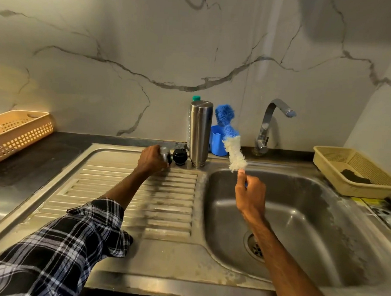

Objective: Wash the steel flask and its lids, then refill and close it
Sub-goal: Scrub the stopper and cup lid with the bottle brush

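"Steel, all of it: the tall cylindrical steel flask (200,132) stands at the far edge of the ribbed steel drainboard (129,189), just left of the sink basin (310,221). The round black inner stopper (180,156) sits just beside it, on its left."

"And the left hand (152,160)?"

"Curled over the small steel outer cap (165,154), left of the stopper, gripping it where it sits. Whether to lift it or leave it, I cannot tell."

"The right hand (249,196)?"

"Fingers pinched round the handle of the long bottle brush with white and blue bristles (234,157). Its head tilts up over the basin's far rim, probably so drips land in the sink."

"Water on?"

"None shows at the bent chrome tap (276,120). My guess is the cap gets scrubbed next, over the basin."
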`<state>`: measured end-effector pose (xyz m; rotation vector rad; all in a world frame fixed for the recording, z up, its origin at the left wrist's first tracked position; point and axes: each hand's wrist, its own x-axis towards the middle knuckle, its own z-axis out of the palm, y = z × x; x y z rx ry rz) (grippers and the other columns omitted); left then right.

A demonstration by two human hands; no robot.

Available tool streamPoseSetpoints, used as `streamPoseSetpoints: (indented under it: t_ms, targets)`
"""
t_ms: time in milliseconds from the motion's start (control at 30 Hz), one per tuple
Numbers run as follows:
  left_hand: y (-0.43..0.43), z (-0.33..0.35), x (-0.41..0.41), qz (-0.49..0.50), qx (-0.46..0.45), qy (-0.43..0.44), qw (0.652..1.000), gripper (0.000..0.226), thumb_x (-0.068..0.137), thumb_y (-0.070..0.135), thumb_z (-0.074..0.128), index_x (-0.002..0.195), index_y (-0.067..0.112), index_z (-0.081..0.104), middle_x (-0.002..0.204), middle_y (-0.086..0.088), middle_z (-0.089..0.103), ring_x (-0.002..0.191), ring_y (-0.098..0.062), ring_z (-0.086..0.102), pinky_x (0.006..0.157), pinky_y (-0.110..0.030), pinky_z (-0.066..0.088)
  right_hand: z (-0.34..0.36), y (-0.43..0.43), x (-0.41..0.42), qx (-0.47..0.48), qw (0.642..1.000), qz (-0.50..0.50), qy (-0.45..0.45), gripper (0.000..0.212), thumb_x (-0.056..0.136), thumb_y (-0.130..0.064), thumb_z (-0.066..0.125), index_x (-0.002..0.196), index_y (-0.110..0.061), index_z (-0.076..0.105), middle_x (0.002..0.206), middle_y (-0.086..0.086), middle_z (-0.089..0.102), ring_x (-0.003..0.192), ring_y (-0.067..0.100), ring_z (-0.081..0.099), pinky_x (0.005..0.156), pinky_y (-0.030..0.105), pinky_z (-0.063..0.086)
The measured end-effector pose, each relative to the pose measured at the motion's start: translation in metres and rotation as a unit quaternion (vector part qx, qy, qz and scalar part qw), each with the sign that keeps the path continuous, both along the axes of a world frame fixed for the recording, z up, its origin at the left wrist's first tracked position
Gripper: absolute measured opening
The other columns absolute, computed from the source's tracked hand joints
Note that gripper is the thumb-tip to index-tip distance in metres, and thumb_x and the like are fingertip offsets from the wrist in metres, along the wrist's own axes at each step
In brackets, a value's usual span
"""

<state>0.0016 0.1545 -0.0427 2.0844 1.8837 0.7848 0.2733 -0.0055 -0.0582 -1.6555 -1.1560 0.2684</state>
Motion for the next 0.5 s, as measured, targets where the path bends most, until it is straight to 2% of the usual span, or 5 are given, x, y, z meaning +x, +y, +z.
streamPoseSetpoints:
  t_ms: [133, 267, 367, 433, 500]
  targets:
    - [-0.005, -0.004, -0.002, 0.002, -0.027, -0.018, 0.999, 0.068, 0.076, 0.027, 0.088, 0.129, 0.007, 0.050, 0.124, -0.017, 0.062, 0.103, -0.025, 0.055, 0.086, -0.035, 0.050, 0.000, -0.001, 0.001, 0.002, 1.000, 0.001, 0.026, 0.050, 0.104, -0.039, 0.044, 0.062, -0.014, 0.053, 0.055, 0.000, 0.051, 0.048, 0.012, 0.045, 0.048, 0.028, 0.037]
    - [-0.033, -0.006, 0.013, 0.031, 0.007, -0.029, 0.999, 0.099, 0.084, 0.033, 0.082, 0.154, -0.002, 0.023, 0.148, -0.022, 0.042, 0.137, -0.039, 0.039, 0.111, -0.044, 0.038, 0.000, -0.001, 0.001, 0.016, 0.999, 0.002, 0.049, 0.037, 0.104, -0.036, 0.045, 0.078, -0.017, 0.064, 0.064, -0.002, 0.060, 0.056, 0.011, 0.054, 0.054, 0.028, 0.042]
    - [-0.061, -0.012, 0.034, 0.044, 0.101, -0.096, 0.989, 0.076, 0.087, 0.025, 0.079, 0.146, 0.000, 0.037, 0.143, -0.020, 0.045, 0.134, -0.036, 0.040, 0.109, -0.036, 0.034, 0.003, -0.001, 0.004, 0.048, 0.996, -0.009, 0.080, 0.028, 0.102, -0.030, 0.050, 0.082, -0.023, 0.069, 0.068, -0.004, 0.065, 0.064, 0.015, 0.059, 0.063, 0.037, 0.048]
    - [-0.074, -0.016, 0.048, 0.031, 0.145, -0.145, 0.978, 0.061, 0.087, 0.022, 0.078, 0.137, 0.004, 0.047, 0.135, -0.017, 0.051, 0.126, -0.032, 0.044, 0.104, -0.032, 0.035, 0.007, -0.005, 0.005, 0.054, 0.993, -0.012, 0.100, 0.024, 0.100, -0.026, 0.053, 0.085, -0.020, 0.070, 0.074, -0.002, 0.068, 0.068, 0.015, 0.061, 0.066, 0.036, 0.049]
    - [-0.076, -0.015, 0.062, 0.020, 0.166, -0.176, 0.970, 0.057, 0.086, 0.022, 0.078, 0.133, 0.007, 0.049, 0.131, -0.014, 0.053, 0.123, -0.029, 0.046, 0.105, -0.039, 0.043, 0.011, -0.010, 0.005, 0.050, 0.993, -0.007, 0.103, 0.020, 0.099, -0.025, 0.055, 0.087, -0.018, 0.069, 0.071, 0.001, 0.066, 0.062, 0.012, 0.056, 0.060, 0.031, 0.045]
